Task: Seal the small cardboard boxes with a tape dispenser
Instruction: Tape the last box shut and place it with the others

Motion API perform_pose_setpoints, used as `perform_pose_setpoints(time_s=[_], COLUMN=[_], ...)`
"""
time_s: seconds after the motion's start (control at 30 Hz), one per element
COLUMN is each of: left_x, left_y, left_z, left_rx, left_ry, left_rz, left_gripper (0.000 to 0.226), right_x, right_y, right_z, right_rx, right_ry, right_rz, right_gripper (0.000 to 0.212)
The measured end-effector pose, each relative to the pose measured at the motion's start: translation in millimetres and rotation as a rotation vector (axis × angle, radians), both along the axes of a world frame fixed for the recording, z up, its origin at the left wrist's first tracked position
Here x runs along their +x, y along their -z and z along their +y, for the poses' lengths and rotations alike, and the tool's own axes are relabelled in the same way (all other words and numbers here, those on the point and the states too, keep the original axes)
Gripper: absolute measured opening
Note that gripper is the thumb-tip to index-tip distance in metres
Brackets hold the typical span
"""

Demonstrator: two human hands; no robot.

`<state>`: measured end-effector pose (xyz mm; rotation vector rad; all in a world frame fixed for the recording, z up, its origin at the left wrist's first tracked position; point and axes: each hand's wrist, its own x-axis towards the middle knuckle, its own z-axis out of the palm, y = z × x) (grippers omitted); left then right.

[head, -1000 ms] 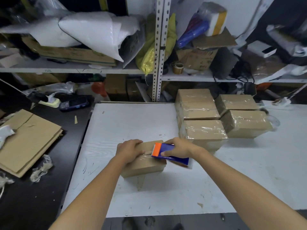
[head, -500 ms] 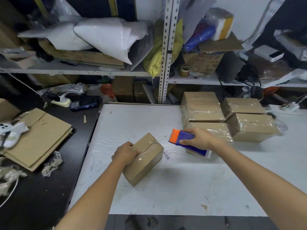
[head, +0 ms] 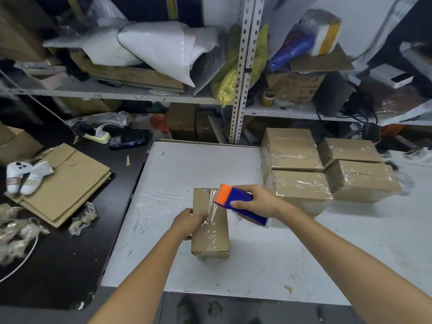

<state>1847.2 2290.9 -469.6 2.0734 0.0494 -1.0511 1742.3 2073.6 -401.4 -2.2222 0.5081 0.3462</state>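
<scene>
Small cardboard box: set lengthwise near the middle of the white table, its top covered with glossy clear tape.
Left hand: closed round the box's left edge, with the thumb laid on the taped top.
Right hand: wrapped round the tape dispenser, a blue body with an orange end. The orange end is held over the far right corner of the box; whether it touches the cardboard cannot be told.
Taped boxes: four are grouped at the table's far right, just beyond the right hand, close against one another.
Flattened cardboard: laid on the dark surface left of the table, with a white soft toy resting at its left edge.
Handheld keypad device: placed further back on the same dark surface.
Metal shelving: found behind the table, loaded with a white bag and a tape roll.
</scene>
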Motion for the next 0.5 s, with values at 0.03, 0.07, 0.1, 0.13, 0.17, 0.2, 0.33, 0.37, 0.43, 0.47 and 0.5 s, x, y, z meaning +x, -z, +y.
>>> perform_pose_setpoints(time_s=[0.03,0.07,0.1,0.13,0.17,0.2,0.33,0.37,0.43,0.47,0.5], left_x=[1.6,4.6,7.9,11.1,14.3,17.1,19.5,20.2,23.0,25.0,27.0], left_y=[-2.5,-5.8,-11.6,-19.4,-28.7,-37.8,-71.4,-74.8,-77.9,-78.0,-78.2], left_z=[-0.6,-1.8,-3.4,-5.5,-8.3,-11.4,-17.4,-17.3,-16.2,-15.1,-13.4], left_rx=[0.030,0.060,0.066,0.024,-0.066,-0.176,-0.427,-0.448,-0.472,-0.486,-0.503], left_ry=[0.046,0.087,0.100,0.071,0.018,-0.027,0.067,0.089,0.076,0.052,0.028], left_rz=[-0.049,-0.133,-0.230,-0.307,-0.312,-0.253,0.088,0.110,0.119,0.130,0.154], left_gripper=[0.038,0.042,0.045,0.042,0.037,0.033,0.040,0.038,0.038,0.037,0.036], right_x=[1.0,1.7,2.5,3.8,5.6,7.5,18.9,21.1,23.3,23.7,23.9], right_y=[-2.1,-5.8,-10.3,-14.8,-19.5,-24.0,-36.9,-39.7,-44.7,-47.4,-50.5], right_z=[0.6,0.9,1.3,1.2,1.2,1.4,3.9,4.7,3.3,1.9,0.5], right_rx=[0.001,-0.003,-0.012,-0.035,-0.066,-0.096,-0.137,-0.138,-0.133,-0.133,-0.134], right_ry=[-0.007,-0.017,-0.031,-0.052,-0.076,-0.101,-0.168,-0.180,-0.196,-0.200,-0.200], right_rz=[0.000,0.000,-0.003,-0.008,-0.017,-0.025,-0.016,-0.017,-0.031,-0.039,-0.047], right_gripper=[0.057,0.058,0.058,0.058,0.058,0.058,0.064,0.064,0.063,0.061,0.060])
